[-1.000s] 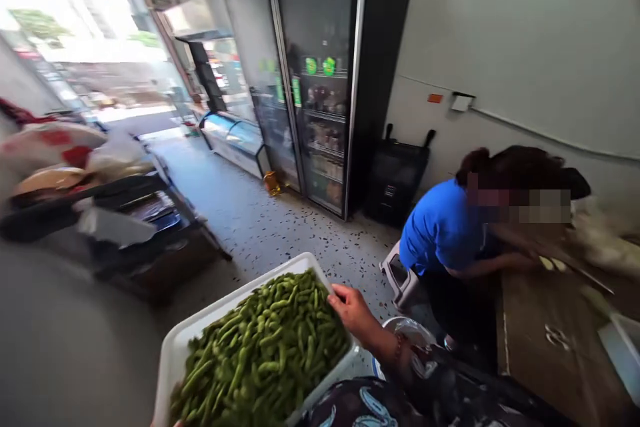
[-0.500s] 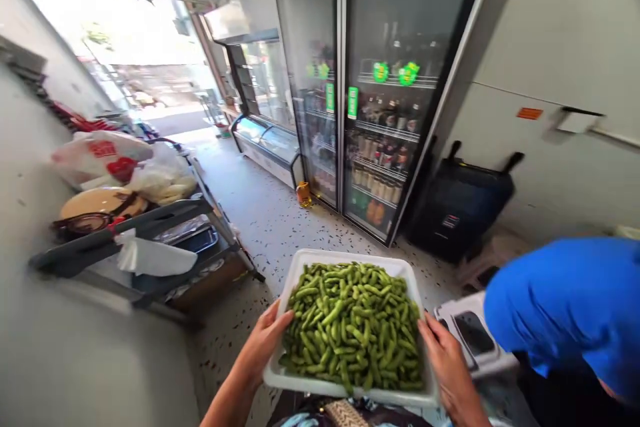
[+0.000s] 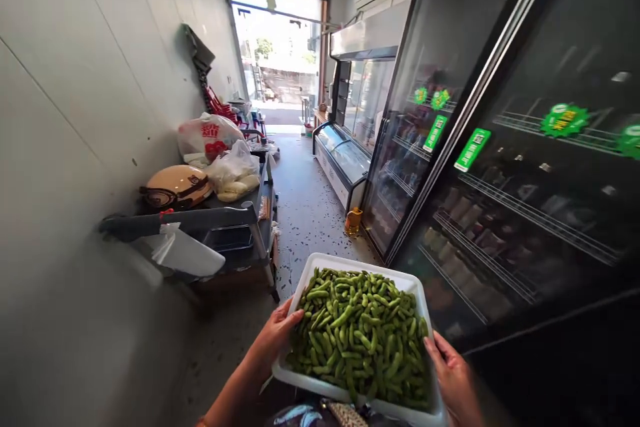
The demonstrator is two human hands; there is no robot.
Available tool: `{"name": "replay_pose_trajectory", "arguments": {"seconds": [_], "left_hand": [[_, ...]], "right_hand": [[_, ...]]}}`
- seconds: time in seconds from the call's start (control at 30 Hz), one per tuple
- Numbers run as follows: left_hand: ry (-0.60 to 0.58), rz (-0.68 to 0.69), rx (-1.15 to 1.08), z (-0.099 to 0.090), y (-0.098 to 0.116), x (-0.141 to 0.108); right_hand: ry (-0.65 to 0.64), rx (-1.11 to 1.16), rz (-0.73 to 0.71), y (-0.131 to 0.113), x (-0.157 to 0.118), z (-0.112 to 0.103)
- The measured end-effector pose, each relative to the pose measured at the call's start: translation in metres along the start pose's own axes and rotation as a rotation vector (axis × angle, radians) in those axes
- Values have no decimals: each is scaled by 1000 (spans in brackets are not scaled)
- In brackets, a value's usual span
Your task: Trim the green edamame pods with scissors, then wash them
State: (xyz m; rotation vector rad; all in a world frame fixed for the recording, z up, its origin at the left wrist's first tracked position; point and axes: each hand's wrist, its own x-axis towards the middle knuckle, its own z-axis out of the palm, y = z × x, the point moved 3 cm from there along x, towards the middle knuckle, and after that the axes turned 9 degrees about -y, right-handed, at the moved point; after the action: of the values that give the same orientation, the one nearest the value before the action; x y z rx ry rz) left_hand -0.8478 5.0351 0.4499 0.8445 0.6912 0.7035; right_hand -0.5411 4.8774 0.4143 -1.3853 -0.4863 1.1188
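Note:
A white rectangular tray (image 3: 300,380) heaped with green bean pods (image 3: 363,333) is held up in front of my body, above the floor. My left hand (image 3: 277,330) grips its left side, with the thumb over the rim. On the right side, my right hand (image 3: 450,367) grips the rim in the same way. The fingers under the tray are hidden on both sides.
At left, a grey cart (image 3: 185,219) carries plastic bags (image 3: 233,170) and a tan helmet (image 3: 177,187). Tall glass-door fridges (image 3: 450,113) line the right. A low display freezer (image 3: 343,153) and an oil bottle (image 3: 353,221) stand ahead, before a bright doorway (image 3: 280,67).
The view has turned left towards the doorway and come closer to the fridges. The blue-sleeved person and the black speaker have left the picture. Both hands still hold the tray.

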Motion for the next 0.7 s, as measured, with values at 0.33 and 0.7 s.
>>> {"name": "replay_pose_trajectory", "arguments": {"seconds": [0.33, 0.7], "left_hand": [[96, 110, 4, -100, 81, 185], [-47, 109, 49, -183, 218, 377]], "right_hand": [[-76, -45, 56, -35, 239, 92], [82, -178, 33, -91, 427, 192]]}}
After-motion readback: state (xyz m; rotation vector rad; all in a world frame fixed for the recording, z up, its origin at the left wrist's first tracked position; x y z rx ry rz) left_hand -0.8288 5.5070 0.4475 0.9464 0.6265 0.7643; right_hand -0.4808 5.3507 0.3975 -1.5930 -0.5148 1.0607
